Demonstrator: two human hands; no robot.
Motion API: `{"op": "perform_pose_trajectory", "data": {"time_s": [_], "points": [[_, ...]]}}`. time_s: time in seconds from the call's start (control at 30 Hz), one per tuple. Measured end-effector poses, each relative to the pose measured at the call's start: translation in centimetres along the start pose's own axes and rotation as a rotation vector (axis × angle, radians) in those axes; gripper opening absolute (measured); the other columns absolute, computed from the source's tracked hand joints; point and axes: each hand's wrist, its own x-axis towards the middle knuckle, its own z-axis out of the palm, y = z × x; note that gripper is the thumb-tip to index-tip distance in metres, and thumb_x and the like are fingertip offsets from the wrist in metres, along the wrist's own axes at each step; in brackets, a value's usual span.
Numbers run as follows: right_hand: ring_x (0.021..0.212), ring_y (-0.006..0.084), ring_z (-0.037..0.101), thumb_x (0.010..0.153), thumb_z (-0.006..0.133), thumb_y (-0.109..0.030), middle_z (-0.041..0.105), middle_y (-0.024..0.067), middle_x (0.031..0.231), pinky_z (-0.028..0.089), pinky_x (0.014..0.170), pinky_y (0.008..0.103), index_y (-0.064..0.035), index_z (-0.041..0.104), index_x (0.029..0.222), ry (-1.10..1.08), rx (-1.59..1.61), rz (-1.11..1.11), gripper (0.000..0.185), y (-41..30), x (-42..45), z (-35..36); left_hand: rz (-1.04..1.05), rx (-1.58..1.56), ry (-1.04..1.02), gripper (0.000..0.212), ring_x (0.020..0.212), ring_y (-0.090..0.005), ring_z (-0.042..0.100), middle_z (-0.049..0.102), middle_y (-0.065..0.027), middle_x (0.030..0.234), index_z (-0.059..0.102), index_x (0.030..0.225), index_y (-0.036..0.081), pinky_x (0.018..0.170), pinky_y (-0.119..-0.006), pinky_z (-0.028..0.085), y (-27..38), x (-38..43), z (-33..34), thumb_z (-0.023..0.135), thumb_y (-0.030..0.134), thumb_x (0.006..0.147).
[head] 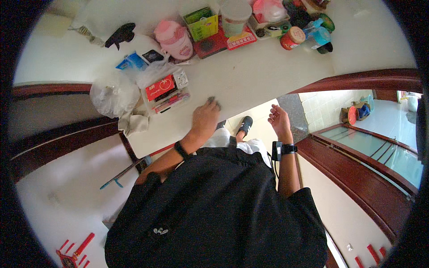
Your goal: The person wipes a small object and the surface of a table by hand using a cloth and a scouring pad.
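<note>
My left hand [205,117] is low over the white tabletop [248,80], near its front edge. Its fingers close around a small dark object [212,99], which is blurred and mostly covered by them. My right hand [280,120] hangs in the air just beyond the table's edge, above the floor. Its fingers are loosely bent with nothing visible in them. Left of my left hand stands a clear plastic box [147,106] holding a red packet [161,87] and several pens [172,102].
Clear plastic bags [114,95] and a pale cloth [133,123] lie at the table's left end. Along the back stand a pink jug [174,40], a green-yellow box [202,26], a white tub [236,16], a red-lidded jar [292,38] and a blue-topped bottle [320,37]. A doorway opens at right.
</note>
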Motion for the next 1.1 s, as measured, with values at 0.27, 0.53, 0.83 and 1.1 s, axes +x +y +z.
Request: {"op": "perform_pose_trajectory", "data": {"time_s": [0.27, 0.53, 0.83, 1.1], "points": [[0.06, 0.0092, 0.045, 0.095, 0.05, -0.024, 0.051, -0.002, 0.074, 0.036, 0.054, 0.024, -0.0051, 0.055, 0.104, -0.028, -0.04, 0.02, 0.021, -0.4, -0.6, 1.1, 0.249, -0.082, 0.217, 0.018, 0.09, -0.0291, 0.061, 0.064, -0.0135, 0.089, 0.064, 0.085, 0.003, 0.078, -0.04, 0.049, 3.8, 9.4, 3.3, 0.058, 0.01, 0.07], [0.062, 0.0083, 0.047, 0.094, 0.051, -0.021, 0.052, -0.0037, 0.074, 0.037, 0.056, 0.0229, -0.0072, 0.056, 0.1, 0.032, -0.021, -0.055, 0.016, -1.1, -0.8, -0.7, -0.176, 0.084, -0.234, 0.013, 0.086, -0.0267, 0.064, 0.062, -0.0119, 0.087, 0.064, 0.084, 0.004, 0.059, -0.038, 0.053, 1.5, 3.7, -0.6, 0.057, 0.009, 0.074], [0.059, 0.009, 0.046, 0.093, 0.051, -0.019, 0.052, -0.0036, 0.072, 0.037, 0.053, 0.0232, -0.0073, 0.056, 0.097, 0.017, -0.038, -0.013, 0.013, -0.3, -0.3, 0.4, -0.082, 0.096, -0.227, 0.013, 0.083, -0.0278, 0.066, 0.064, -0.0171, 0.099, 0.068, 0.083, 0.006, 0.068, -0.04, 0.054, 6.8, 13.9, 1.3, 0.06, 0.009, 0.073], [0.059, 0.0092, 0.047, 0.093, 0.05, -0.02, 0.052, -0.0034, 0.07, 0.037, 0.053, 0.0248, -0.0074, 0.056, 0.095, 0.027, 0.048, -0.008, 0.014, 0.3, 0.4, -0.6, -0.246, 0.117, -0.054, 0.007, 0.082, -0.0313, 0.064, 0.059, -0.0172, 0.096, 0.067, 0.075, 0.006, 0.065, -0.042, 0.053, 2.6, 7.6, 0.7, 0.061, 0.009, 0.075]]}}
